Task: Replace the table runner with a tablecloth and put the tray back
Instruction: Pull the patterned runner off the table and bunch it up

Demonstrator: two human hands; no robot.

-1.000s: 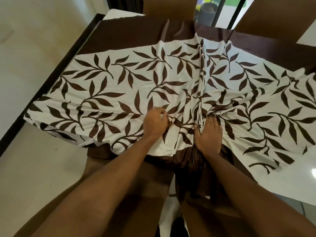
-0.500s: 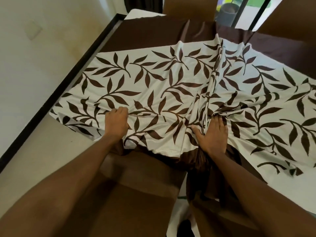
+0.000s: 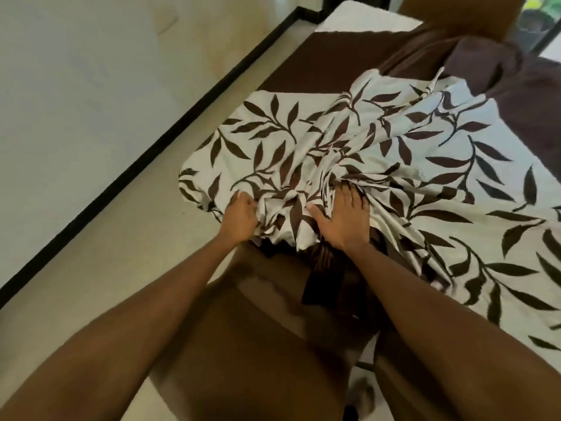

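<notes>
My left hand has its fingers curled tight round a bunch of the leaf-print tablecloth at the near edge of the worktop. My right hand lies flat just beside it, fingers straight, pressing down on the gathered folds and gripping nothing. The tablecloth lies crumpled across the worktop. Its dark brown border hangs over the near edge by a brown chair.
</notes>
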